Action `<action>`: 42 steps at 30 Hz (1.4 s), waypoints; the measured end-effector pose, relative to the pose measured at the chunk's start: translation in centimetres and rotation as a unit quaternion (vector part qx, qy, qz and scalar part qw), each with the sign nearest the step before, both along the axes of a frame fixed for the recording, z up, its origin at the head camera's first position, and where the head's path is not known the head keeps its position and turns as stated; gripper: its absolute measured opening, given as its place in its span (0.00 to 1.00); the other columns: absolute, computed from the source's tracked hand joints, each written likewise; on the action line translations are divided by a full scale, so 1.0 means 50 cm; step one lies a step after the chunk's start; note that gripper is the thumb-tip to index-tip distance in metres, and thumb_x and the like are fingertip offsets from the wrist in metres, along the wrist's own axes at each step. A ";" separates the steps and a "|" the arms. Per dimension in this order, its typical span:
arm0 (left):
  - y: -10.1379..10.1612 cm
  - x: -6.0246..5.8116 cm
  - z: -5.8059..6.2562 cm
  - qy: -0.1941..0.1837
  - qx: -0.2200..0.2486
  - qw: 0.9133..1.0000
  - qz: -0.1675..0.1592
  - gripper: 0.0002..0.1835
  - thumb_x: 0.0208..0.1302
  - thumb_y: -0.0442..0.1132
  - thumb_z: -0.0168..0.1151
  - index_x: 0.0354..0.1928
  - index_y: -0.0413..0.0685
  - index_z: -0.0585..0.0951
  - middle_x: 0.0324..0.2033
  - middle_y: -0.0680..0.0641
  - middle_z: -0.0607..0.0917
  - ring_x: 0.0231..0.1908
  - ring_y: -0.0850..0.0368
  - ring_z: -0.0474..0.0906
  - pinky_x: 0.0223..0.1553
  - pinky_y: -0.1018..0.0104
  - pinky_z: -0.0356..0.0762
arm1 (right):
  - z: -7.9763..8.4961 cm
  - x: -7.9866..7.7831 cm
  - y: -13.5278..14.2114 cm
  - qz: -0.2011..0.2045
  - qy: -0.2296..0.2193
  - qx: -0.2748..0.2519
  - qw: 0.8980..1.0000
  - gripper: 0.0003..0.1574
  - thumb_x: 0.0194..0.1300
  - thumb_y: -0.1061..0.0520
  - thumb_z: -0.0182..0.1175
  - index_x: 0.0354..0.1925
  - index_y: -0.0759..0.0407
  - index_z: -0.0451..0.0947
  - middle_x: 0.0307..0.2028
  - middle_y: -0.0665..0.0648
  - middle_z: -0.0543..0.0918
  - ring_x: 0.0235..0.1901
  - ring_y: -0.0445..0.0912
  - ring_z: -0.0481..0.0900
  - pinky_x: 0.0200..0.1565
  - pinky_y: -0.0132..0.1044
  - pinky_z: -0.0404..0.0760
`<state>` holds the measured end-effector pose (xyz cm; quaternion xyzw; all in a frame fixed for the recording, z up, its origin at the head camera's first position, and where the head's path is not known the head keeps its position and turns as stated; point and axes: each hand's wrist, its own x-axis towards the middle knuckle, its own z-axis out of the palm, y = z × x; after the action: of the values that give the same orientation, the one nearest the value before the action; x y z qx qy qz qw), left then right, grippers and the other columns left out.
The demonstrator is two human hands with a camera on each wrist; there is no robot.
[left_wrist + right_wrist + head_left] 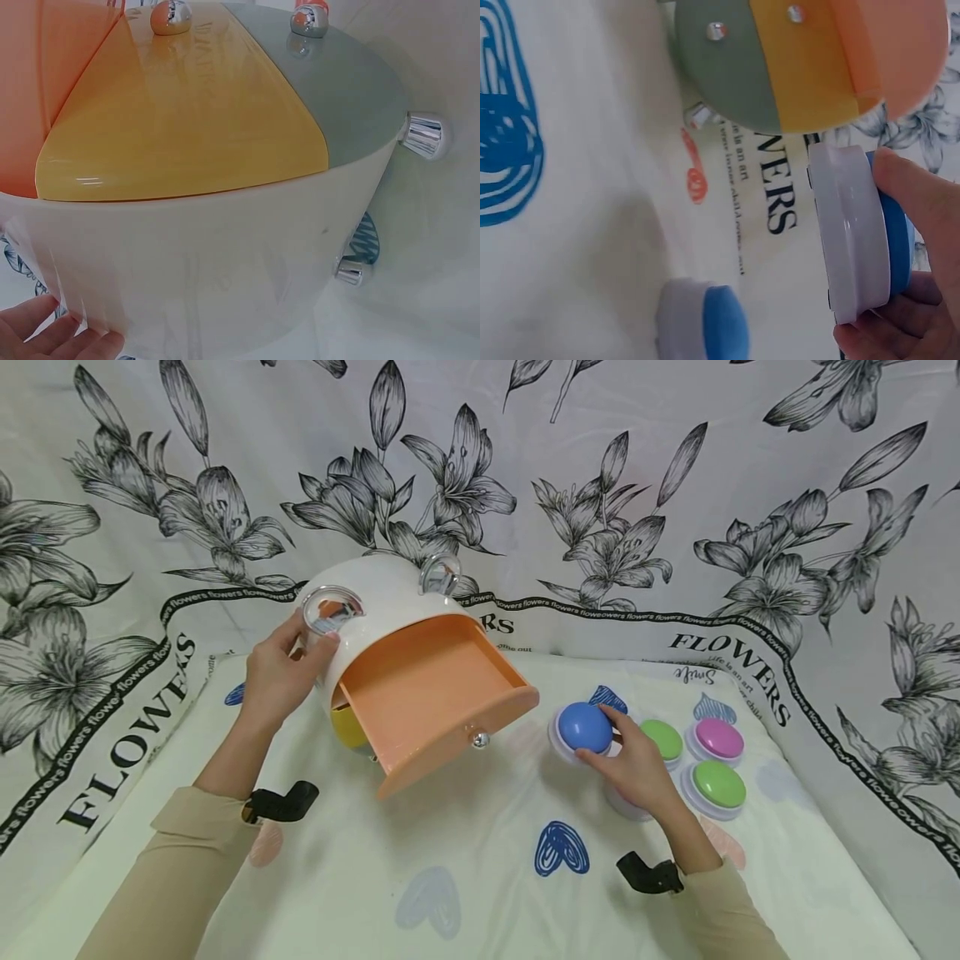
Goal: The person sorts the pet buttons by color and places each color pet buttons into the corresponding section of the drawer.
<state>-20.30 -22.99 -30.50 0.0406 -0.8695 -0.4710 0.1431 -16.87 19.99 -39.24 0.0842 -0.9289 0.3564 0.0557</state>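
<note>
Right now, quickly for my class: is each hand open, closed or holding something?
Left hand: holding the side of the white drawer unit.
Right hand: holding a blue-topped button between thumb and fingers.

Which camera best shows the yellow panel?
The left wrist view: nearly all of the yellow panel, up close, with its shiny knob. The head view shows only a small part beneath the orange drawer; the right wrist view shows it smaller, cut by the top edge.

Head view is looking forward-down; left-wrist view is facing the cabinet [214, 214] closely, right-wrist view sharing it, farther, at one o'clock.
</note>
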 end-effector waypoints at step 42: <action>-0.001 0.002 0.003 -0.006 -0.006 1.000 0.001 0.38 0.60 0.62 0.51 0.70 0.56 0.57 0.68 0.47 0.59 0.67 0.46 0.55 0.58 0.48 0.67 | 0.244 -0.087 -0.108 0.067 0.075 0.022 0.995 0.51 0.51 0.47 0.69 0.67 0.59 0.57 0.62 0.61 0.67 0.55 0.56 0.72 0.51 0.48 0.79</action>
<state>-20.21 -23.05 -30.34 0.0434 -0.8733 -0.4651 0.1384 -21.24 14.58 -27.04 0.1738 -0.9220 0.3314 0.0996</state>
